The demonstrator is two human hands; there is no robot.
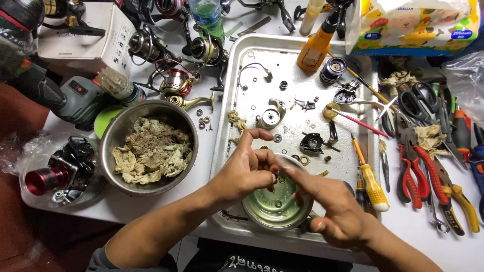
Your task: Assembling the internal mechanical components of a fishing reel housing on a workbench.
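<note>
Steel tray [237, 90] holds your small round dish [275, 204] at its six o'clock. Your left hand [249, 168] pinches a tiny part over it; your right hand [327, 211] reaches in, fingers loose, empty. Keep parts above the dish.

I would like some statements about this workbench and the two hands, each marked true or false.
1. Both hands work above a small round bowl on the metal tray. True.
2. The left hand holds a screwdriver. False: its fingers pinch something tiny, too small to tell; the yellow-handled screwdriver lies on the tray.
3. The large steel bowl holds dirty, crumpled wipes. True.
4. The red-handled pliers lie left of the tray. False: they lie to its right, among other tools.
5. The right hand reaches a finger over the small bowl. True, though it is blurred.
</note>
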